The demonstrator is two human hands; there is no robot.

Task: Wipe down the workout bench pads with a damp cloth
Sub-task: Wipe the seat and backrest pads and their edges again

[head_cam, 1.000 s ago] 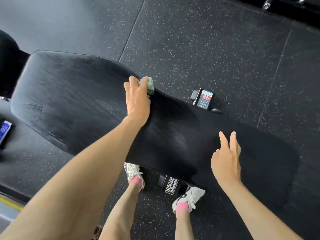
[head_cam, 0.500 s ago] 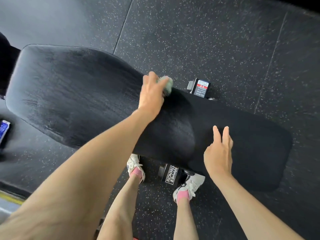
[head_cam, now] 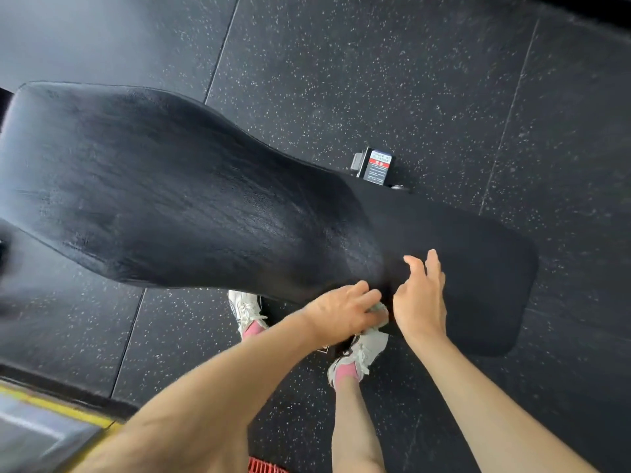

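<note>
The long black bench pad (head_cam: 205, 206) runs across the view from the upper left to the lower right, its broad end at the left and its narrower end toward the lower right, where a second, flatter pad (head_cam: 478, 268) carries on along the same line. Both sit above a speckled black rubber floor (head_cam: 375, 80). The left hand (head_cam: 345, 307) is at the near edge of the bench, right at the meeting of the two pads, its fingers (head_cam: 368, 297) curled down and closed over a small pale green cloth (head_cam: 380, 310), of which only a corner shows. The right hand (head_cam: 421, 298) is just beside it, almost touching, its fingers spread open and holding nothing, resting on or just above the flatter pad; I cannot tell which. A labelled frame part (head_cam: 375, 167) shows past the far edge. Two white shoes (head_cam: 360, 349) stand on the floor below the near edge.
</note>
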